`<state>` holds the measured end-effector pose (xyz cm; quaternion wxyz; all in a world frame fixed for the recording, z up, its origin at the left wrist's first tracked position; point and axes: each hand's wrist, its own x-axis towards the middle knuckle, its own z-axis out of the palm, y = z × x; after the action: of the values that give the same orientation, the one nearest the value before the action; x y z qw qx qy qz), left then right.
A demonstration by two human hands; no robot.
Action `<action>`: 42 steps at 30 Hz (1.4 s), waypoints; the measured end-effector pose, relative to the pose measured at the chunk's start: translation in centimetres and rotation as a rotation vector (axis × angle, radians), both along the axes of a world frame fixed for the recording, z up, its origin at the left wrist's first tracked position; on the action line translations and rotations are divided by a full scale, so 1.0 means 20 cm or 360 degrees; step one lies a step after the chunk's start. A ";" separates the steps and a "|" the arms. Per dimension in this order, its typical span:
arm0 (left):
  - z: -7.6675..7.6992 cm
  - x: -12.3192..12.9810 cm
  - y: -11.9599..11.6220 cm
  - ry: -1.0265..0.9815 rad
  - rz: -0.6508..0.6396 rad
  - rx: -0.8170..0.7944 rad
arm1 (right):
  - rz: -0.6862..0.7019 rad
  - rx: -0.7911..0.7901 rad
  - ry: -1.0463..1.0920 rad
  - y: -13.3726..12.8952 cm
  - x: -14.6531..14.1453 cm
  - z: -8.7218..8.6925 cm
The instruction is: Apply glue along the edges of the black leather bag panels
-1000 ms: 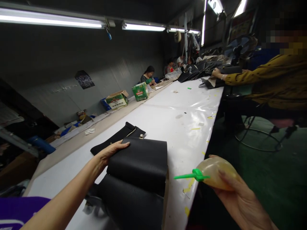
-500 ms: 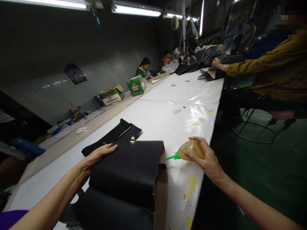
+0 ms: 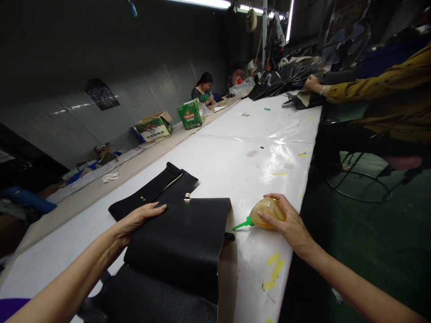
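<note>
My left hand (image 3: 144, 217) grips the left side of a black leather bag piece (image 3: 182, 237), thumb on top and fingers underneath. A small gold clasp (image 3: 187, 196) sits at the piece's far edge. In my right hand (image 3: 291, 224) is a squeeze glue bottle (image 3: 266, 213) with amber liquid inside. Its green nozzle (image 3: 243, 223) points left, with the tip close to the right edge of the bag piece, by a small black tab (image 3: 229, 236); whether they touch I cannot tell. Another black leather piece (image 3: 151, 190) with gold fittings lies just beyond.
The white table (image 3: 229, 157) stretches away, with yellow tape scraps (image 3: 276, 271) near its right edge. Green cartons (image 3: 191, 114) stand along the left. At right, a person in a mustard sleeve (image 3: 370, 89) handles black pieces; a stool (image 3: 358, 185) stands there. Others sit farther back.
The view has tilted and shifted slightly. The nozzle tip has dropped a little along the bag piece's right edge. Both hands keep their holds.
</note>
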<state>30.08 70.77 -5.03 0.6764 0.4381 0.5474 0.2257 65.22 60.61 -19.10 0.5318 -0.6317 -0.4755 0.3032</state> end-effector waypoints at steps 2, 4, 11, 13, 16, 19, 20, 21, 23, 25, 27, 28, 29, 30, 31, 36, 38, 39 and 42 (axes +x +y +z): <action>0.01 0.01 0.00 0.0016 0.0002 -0.0008 | -0.0001 -0.0044 0.0024 0.02 0.01 -0.01; 0.01 0.02 0.00 0.0012 -0.0009 -0.0017 | -0.0007 -0.0068 0.0039 0.05 0.02 -0.01; 0.00 0.02 0.01 0.0040 0.0000 -0.0026 | 0.0065 -0.0080 0.0060 0.09 0.03 -0.01; 0.00 0.02 0.01 0.0037 0.0001 -0.0038 | 0.0121 -0.0092 0.0069 0.09 0.04 -0.01; 0.01 0.02 -0.01 0.0038 0.0028 -0.0038 | 0.0136 -0.0090 0.0075 0.11 0.06 -0.01; 0.01 0.04 -0.02 0.0064 0.0074 -0.0038 | 0.0103 -0.0069 0.0070 0.14 0.07 -0.01; 0.00 0.04 -0.02 0.0066 0.0081 -0.0041 | 0.0105 -0.0062 0.0070 0.14 0.07 -0.01; 0.00 0.04 -0.02 0.0065 0.0075 -0.0047 | 0.0121 -0.0057 0.0073 0.14 0.07 -0.01; 0.00 0.03 -0.01 0.0052 0.0045 -0.0052 | 0.0193 -0.0056 0.0086 0.13 0.07 -0.01; -0.01 0.02 0.01 0.0030 -0.0006 -0.0077 | 0.0267 -0.0057 0.0100 0.13 0.07 -0.02; -0.01 0.01 0.01 0.0013 -0.0035 -0.0097 | 0.0279 -0.0053 0.0096 0.14 0.07 -0.02; -0.01 0.01 0.02 0.0010 -0.0037 -0.0101 | 0.0262 -0.0048 0.0088 0.15 0.07 -0.02; -0.01 0.01 0.02 0.0010 -0.0034 -0.0102 | 0.0240 -0.0041 0.0077 0.16 0.08 -0.02; -0.01 0.01 0.02 0.0014 -0.0028 -0.0104 | 0.0218 -0.0034 0.0067 0.17 0.08 -0.02; 0.00 0.02 0.02 0.0018 -0.0022 -0.0103 | 0.0204 -0.0029 0.0059 0.18 0.08 -0.02; 0.01 0.03 0.03 0.0025 -0.0010 -0.0123 | 0.0325 -0.0059 0.0051 0.15 0.06 -0.01; 0.00 0.02 0.03 0.0008 -0.0026 -0.0129 | 0.0352 -0.0068 0.0049 0.15 0.07 0.00; 0.00 0.02 0.03 0.0003 -0.0035 -0.0133 | 0.0332 -0.0062 0.0043 0.15 0.07 0.00; -0.01 0.01 0.04 0.0003 -0.0035 -0.0137 | 0.0218 -0.0028 0.0015 0.17 0.08 0.00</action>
<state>30.36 71.47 -5.31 0.6965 0.4148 0.5524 0.1940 66.72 64.02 -19.04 0.5065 -0.6010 -0.5125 0.3459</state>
